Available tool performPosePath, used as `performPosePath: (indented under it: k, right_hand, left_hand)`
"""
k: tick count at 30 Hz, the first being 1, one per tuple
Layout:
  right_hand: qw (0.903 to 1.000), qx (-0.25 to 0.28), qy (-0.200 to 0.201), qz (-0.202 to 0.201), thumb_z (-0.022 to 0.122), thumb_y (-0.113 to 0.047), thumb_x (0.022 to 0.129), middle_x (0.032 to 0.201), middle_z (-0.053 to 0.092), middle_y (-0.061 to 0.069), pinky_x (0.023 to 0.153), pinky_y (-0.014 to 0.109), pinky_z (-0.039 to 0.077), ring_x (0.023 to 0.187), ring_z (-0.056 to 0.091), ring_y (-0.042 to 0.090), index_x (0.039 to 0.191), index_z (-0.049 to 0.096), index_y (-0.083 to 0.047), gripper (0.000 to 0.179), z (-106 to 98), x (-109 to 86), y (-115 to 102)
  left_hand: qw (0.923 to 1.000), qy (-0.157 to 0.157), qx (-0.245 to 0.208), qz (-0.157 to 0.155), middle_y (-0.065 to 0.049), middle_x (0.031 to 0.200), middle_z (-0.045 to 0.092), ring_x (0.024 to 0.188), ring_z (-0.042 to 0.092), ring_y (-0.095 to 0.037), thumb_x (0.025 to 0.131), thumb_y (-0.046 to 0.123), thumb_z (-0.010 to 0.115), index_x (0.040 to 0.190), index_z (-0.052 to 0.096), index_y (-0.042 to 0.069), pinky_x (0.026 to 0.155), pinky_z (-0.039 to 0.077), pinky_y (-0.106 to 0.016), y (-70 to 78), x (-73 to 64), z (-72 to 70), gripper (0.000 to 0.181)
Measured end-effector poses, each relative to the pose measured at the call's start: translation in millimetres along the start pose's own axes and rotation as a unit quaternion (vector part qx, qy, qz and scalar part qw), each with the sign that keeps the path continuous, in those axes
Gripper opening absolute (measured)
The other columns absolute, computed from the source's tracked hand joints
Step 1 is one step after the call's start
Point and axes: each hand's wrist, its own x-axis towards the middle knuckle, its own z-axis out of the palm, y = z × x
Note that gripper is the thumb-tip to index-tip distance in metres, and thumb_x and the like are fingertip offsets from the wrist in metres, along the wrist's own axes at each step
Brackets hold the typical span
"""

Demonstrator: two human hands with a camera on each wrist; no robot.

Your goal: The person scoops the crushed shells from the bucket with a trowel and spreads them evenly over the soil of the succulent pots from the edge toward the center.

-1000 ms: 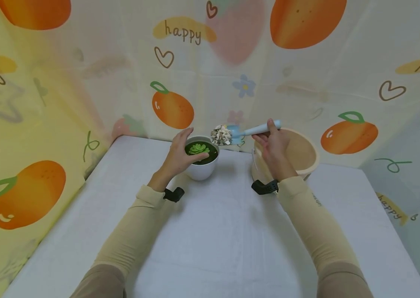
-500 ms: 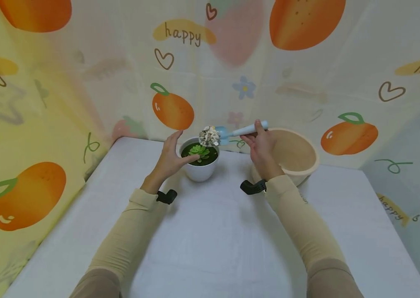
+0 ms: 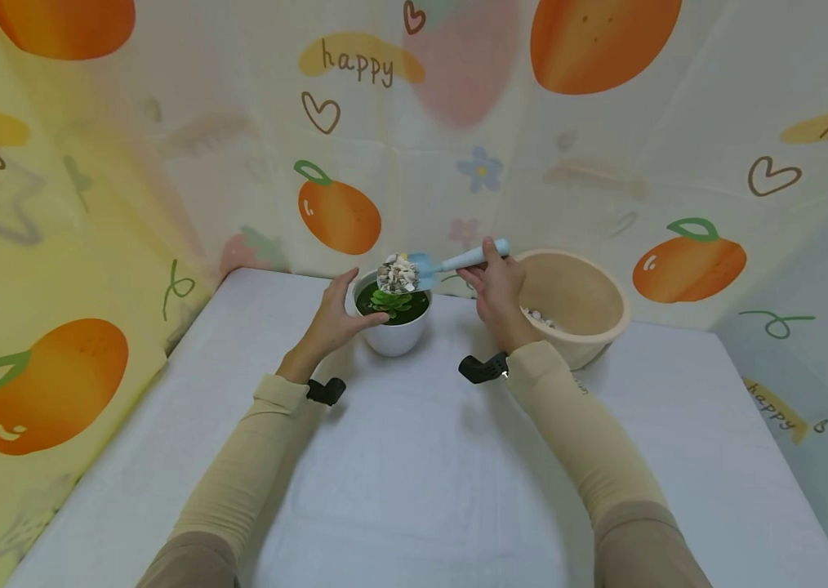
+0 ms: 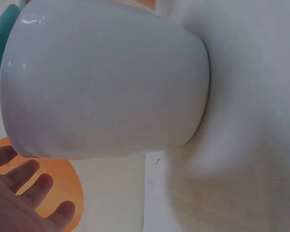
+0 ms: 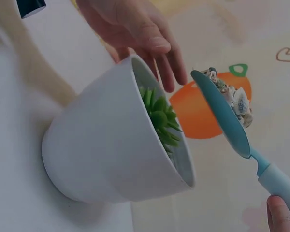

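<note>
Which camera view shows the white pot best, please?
The right wrist view: the white pot appears large there, from base to rim, with the green plant inside. The left wrist view shows its wall closely, but not its opening. The head view shows it smaller, from above, partly hidden by the loaded blue shovel.

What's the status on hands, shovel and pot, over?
Right hand grips shovel, loaded with shells, above white pot. Left hand beside pot, contact unclear. No obstruction seen between shovel and succulent.
</note>
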Motion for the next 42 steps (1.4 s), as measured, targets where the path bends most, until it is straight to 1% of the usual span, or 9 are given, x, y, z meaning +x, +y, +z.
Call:
performPosePath:
  k: [6,10,14,17,20,22,29,35,42]
  right_hand:
    - [0.9998,-0.014,-0.002,0.014,0.055,-0.024,0.099,0.093,0.063,0.013,0.09,0.045,0.054,0.082,0.07,0.021,0.133,0.049,0.008,0.047,4.4,1.1,7.9]
    - [0.9994,-0.029,-0.007,0.018,0.054,-0.024,0.1,0.09,0.063,0.012,0.089,0.043,0.055,0.081,0.069,0.02,0.134,0.049,0.008,0.047,6.6,1.0,12.2]
    - [0.9991,-0.041,-0.001,0.014,0.055,-0.022,0.1,0.08,0.064,0.009,0.081,0.039,0.058,0.075,0.07,0.018,0.126,0.054,0.007,0.04,9.3,0.8,15.7]
    - [0.9982,-0.059,0.0,0.011,0.057,-0.023,0.099,0.076,0.065,0.007,0.072,0.034,0.06,0.071,0.07,0.016,0.122,0.056,0.006,0.038,11.3,1.2,17.9]
    - [0.9963,-0.085,-0.008,0.007,0.057,-0.025,0.099,0.076,0.065,0.006,0.068,0.03,0.06,0.068,0.069,0.013,0.126,0.057,0.006,0.041,13.5,1.5,18.9]
    - [0.9948,-0.101,-0.014,0.001,0.057,-0.026,0.099,0.077,0.065,0.006,0.069,0.029,0.06,0.068,0.069,0.013,0.126,0.057,0.005,0.041,14.9,1.5,19.2]
    - [0.9892,-0.135,-0.018,-0.054,0.058,-0.021,0.099,0.08,0.061,0.008,0.062,0.024,0.059,0.063,0.066,0.01,0.108,0.058,0.003,0.026,20.3,-0.9,23.7]
    - [0.9815,-0.171,-0.028,-0.082,0.059,-0.02,0.098,0.085,0.062,0.009,0.065,0.026,0.059,0.064,0.065,0.01,0.109,0.057,0.006,0.028,23.4,-1.4,26.2]
    - [0.9734,-0.208,-0.021,-0.093,0.059,-0.022,0.098,0.089,0.063,0.012,0.069,0.029,0.06,0.071,0.067,0.015,0.112,0.058,0.005,0.03,24.9,-3.2,24.9]
  left_hand:
    - [0.9999,-0.005,-0.003,-0.016,-0.017,0.158,0.028,0.146,0.023,-0.036,0.072,0.054,0.08,0.154,0.023,0.007,0.116,0.022,-0.061,-8.1,0.8,3.6,0.111]
    - [0.9996,-0.01,-0.014,-0.021,-0.018,0.158,0.028,0.146,0.023,-0.036,0.073,0.05,0.081,0.154,0.023,0.004,0.116,0.021,-0.061,-12.1,0.8,4.5,0.109]
    - [0.9989,-0.025,-0.028,-0.03,-0.016,0.159,0.026,0.148,0.02,-0.034,0.076,0.04,0.081,0.155,0.021,0.007,0.119,0.018,-0.059,-13.8,-0.5,4.8,0.104]
    - [0.9982,-0.032,-0.032,-0.039,-0.015,0.16,0.025,0.149,0.019,-0.032,0.077,0.039,0.081,0.156,0.019,0.01,0.119,0.017,-0.059,-14.9,-1.9,5.1,0.104]
    - [0.9981,-0.031,-0.035,-0.04,-0.014,0.16,0.025,0.149,0.02,-0.032,0.077,0.041,0.081,0.156,0.019,0.011,0.119,0.017,-0.059,-17.8,-1.6,6.1,0.104]
    - [0.9981,-0.029,-0.041,-0.036,-0.014,0.16,0.025,0.149,0.021,-0.032,0.078,0.041,0.08,0.156,0.019,0.011,0.119,0.018,-0.059,-19.4,-0.8,7.1,0.103]
    - [0.9982,-0.029,-0.043,-0.029,-0.015,0.158,0.028,0.147,0.025,-0.031,0.079,0.036,0.08,0.155,0.021,0.009,0.119,0.022,-0.055,-19.1,2.0,7.8,0.1]
    - [0.9985,-0.024,-0.042,-0.026,-0.015,0.157,0.031,0.146,0.027,-0.031,0.078,0.034,0.08,0.155,0.023,0.008,0.119,0.024,-0.054,-19.0,1.6,8.0,0.099]
    - [0.9984,-0.024,-0.043,-0.027,-0.016,0.157,0.031,0.145,0.028,-0.032,0.078,0.034,0.08,0.155,0.023,0.008,0.118,0.025,-0.054,-17.4,1.2,8.4,0.099]
